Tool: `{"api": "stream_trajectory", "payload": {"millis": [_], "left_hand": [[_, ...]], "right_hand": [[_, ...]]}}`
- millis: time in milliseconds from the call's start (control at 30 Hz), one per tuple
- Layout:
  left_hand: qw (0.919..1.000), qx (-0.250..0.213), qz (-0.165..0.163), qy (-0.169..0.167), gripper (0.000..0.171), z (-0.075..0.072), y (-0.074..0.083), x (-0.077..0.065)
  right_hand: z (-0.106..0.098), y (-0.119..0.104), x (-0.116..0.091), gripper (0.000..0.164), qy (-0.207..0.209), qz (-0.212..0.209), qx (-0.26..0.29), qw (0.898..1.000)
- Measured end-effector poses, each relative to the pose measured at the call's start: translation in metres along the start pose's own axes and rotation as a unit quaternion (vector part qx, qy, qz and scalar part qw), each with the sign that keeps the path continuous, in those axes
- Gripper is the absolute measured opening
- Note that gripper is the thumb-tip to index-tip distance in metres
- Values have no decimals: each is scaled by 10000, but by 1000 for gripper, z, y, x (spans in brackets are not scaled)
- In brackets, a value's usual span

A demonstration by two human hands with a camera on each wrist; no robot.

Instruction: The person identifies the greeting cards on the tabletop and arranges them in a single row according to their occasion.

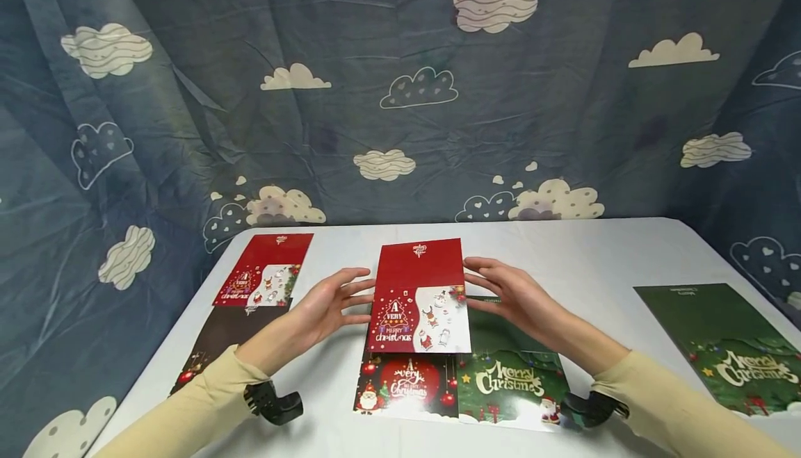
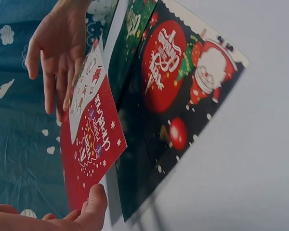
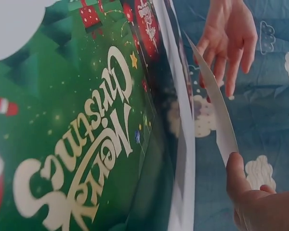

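Observation:
A red Christmas card (image 1: 407, 267) stands raised between my two hands, opened flat with its "A Very Merry Christmas" panel at the bottom. My left hand (image 1: 325, 306) is at its left edge, fingers spread and fairly straight. On the opposite edge, my right hand (image 1: 510, 297) has its fingers extended, palm facing the card. In the left wrist view the left thumb (image 2: 96, 199) is right by the edge of the card. Below and partly hidden by it are a black card (image 1: 407, 385) with a red circle and Santa, and a green "Merry Christmas" card (image 1: 516, 374).
At the left of the white table (image 1: 338, 242) lie another red card (image 1: 263, 270) and a dark card (image 1: 219, 333), partly behind my left forearm. Another green card (image 1: 719, 340) lies at the right. A cloud-patterned curtain (image 1: 350, 124) hangs behind the table.

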State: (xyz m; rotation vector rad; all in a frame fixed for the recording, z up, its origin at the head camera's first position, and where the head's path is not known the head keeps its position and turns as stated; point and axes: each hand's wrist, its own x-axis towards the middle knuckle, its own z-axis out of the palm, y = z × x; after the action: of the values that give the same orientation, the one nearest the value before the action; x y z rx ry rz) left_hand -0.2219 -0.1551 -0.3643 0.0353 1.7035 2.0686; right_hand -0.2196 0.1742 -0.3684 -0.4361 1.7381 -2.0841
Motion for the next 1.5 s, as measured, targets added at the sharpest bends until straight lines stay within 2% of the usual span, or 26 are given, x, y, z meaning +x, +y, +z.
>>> {"api": "stream_trajectory", "payload": {"millis": [200,467,867,1200,1500], "left_hand": [[9999,14,59,131,50,-13,1,-5],[9982,354,130,458,51,-28,6,-8],[9938,677,235,854,54,-53,19,-10],[9901,857,300,1067,55,-73,26,1],[9844,1114,274,1337,56,-90,33,14]], "right_hand": [[9,5,11,55,-67,161,162,9997],[23,9,31,57,-169,157,639,9977],[44,9,65,56,-248,195,943,9950],[57,15,97,54,-8,394,1108,9931],[65,17,123,53,-27,392,1204,9919]]}}
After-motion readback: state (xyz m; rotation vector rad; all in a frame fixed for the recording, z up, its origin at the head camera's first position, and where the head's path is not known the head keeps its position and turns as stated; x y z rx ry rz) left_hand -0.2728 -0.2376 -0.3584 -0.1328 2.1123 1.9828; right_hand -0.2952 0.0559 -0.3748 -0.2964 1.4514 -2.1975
